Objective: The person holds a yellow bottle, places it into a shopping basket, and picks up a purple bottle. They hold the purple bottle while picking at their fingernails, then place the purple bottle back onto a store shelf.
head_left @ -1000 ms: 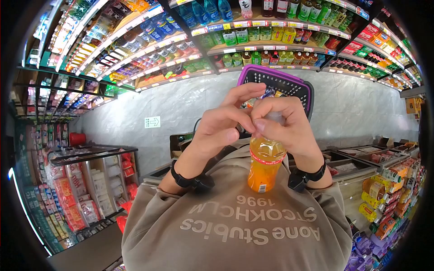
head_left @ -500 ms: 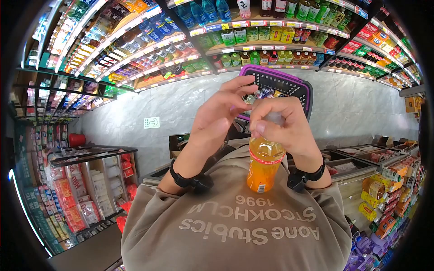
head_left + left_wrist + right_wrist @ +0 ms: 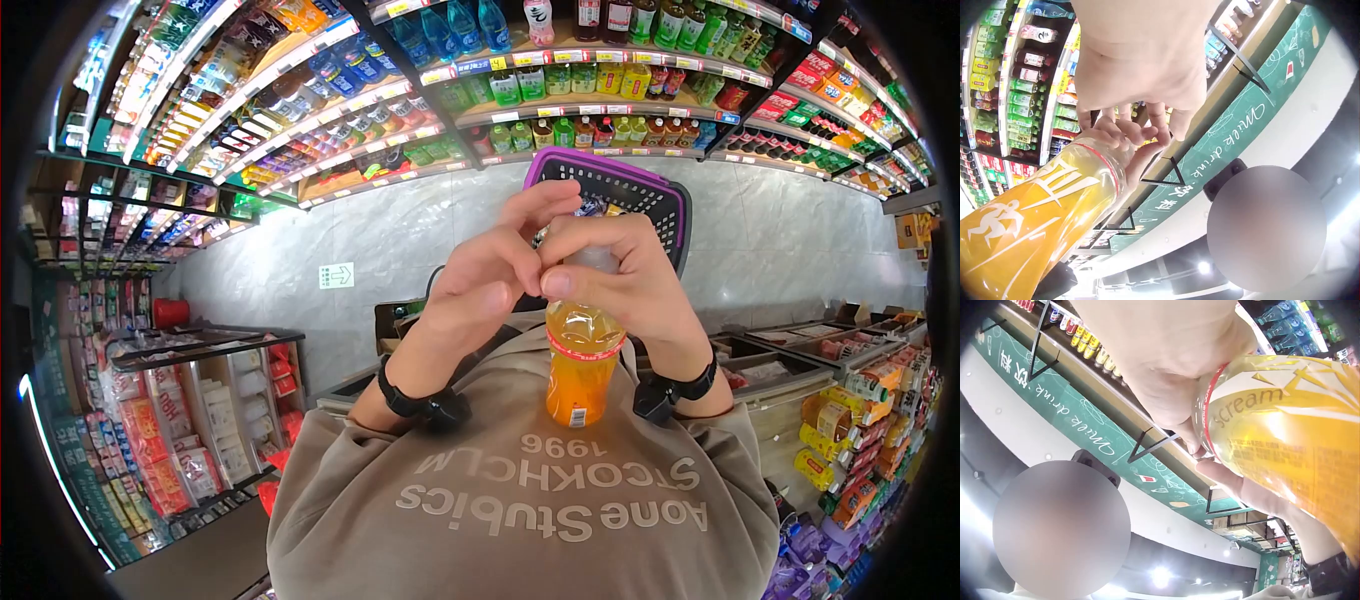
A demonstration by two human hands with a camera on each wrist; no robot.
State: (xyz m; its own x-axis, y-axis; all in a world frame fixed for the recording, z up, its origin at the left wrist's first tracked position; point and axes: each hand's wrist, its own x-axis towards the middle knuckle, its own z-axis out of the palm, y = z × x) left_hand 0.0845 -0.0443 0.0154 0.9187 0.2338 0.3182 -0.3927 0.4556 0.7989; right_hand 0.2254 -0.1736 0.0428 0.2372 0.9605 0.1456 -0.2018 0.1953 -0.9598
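Note:
A clear plastic bottle of orange drink with a red band near its shoulder stands upright before the chest. My right hand grips it round the neck, thumb and fingers bent about the top. The cap is hidden behind these fingers. Close on the left is my left hand, its fingers loosely bent and its fingertips right at the right hand's fingertips; its thumb stays apart from the bottle. In the left wrist view, the bottle's label carries a white running figure. The right wrist view shows "scream" on the bottle.
A black basket with a purple rim, holding packaged goods, stands on the grey floor beyond the hands. Drink shelves line the far side. Bins of red packages stand at left, with more stacked bottles at right.
My left hand drew away from the bottle top, then came back against the right fingertips. The right hand keeps its grip, and the bottle's top has shifted slightly left.

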